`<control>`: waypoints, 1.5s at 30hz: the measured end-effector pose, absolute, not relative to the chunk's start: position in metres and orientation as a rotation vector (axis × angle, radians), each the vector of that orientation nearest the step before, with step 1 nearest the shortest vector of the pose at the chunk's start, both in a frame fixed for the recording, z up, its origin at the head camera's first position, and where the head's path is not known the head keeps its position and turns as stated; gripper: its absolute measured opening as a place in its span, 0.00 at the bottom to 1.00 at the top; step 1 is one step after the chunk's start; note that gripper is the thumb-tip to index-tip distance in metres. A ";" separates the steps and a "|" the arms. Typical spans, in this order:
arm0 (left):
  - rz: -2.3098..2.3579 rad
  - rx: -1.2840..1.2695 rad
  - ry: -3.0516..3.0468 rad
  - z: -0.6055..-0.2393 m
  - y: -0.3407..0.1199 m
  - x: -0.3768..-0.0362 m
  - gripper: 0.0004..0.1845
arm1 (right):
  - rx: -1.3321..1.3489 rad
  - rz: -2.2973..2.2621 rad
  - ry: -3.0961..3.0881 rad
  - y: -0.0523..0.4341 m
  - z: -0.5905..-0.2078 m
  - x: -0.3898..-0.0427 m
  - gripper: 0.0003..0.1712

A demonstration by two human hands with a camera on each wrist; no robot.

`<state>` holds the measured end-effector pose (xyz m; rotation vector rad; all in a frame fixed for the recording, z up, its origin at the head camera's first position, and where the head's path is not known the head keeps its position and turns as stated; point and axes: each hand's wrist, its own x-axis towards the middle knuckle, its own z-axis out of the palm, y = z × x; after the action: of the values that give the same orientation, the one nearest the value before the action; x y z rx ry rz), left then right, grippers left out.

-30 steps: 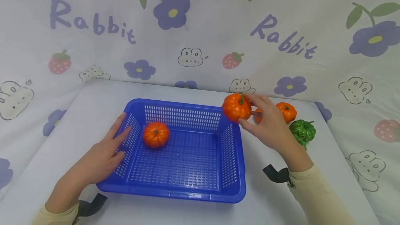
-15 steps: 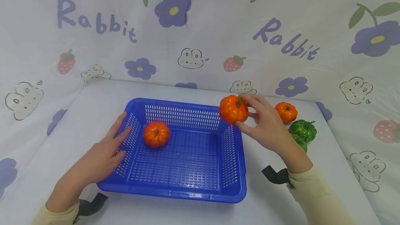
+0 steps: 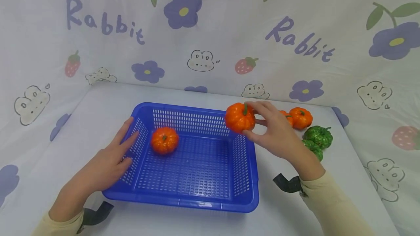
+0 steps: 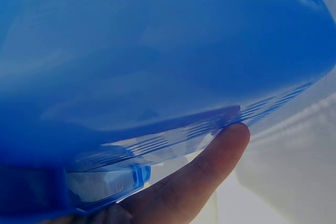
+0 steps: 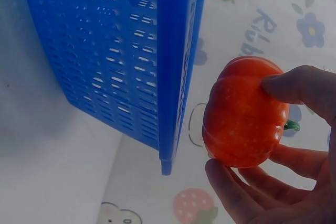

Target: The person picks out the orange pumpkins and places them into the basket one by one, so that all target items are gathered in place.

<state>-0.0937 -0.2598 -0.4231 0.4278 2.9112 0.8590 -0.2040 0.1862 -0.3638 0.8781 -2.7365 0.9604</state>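
My right hand holds an orange pumpkin with a green stem, over the back right corner of the blue plastic basket. In the right wrist view, the thumb and fingertips pinch the pumpkin beside the basket wall. My left hand lies on the basket's left rim, its visible fingers fairly straight and spread. From the left wrist, one extended finger touches the outer side below the rim. A second orange pumpkin sits inside the basket, toward the left.
Right of the basket, an orange pumpkin stands on the white table, with another partly hidden by the right hand. Two green pumpkins lie in front of them. A printed cloth hangs behind the table.
My right hand has moved left and slightly down with the pumpkin, bringing it from the basket's right edge to over its back right corner. The left hand and basket have stayed in place.
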 end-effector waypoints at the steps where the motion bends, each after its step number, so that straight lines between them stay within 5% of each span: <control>1: 0.860 0.429 2.911 -0.423 -0.260 -0.094 0.37 | 0.883 0.957 -2.739 0.186 -0.364 -0.204 0.44; 45: 0.871 0.421 2.906 -0.422 -0.258 -0.093 0.37 | 0.976 0.880 -2.861 0.158 -0.384 -0.205 0.44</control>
<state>-0.0930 -0.2584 -0.4220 0.4210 2.9059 0.8713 -0.2054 0.1585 -0.3841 0.9761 -2.8614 0.8797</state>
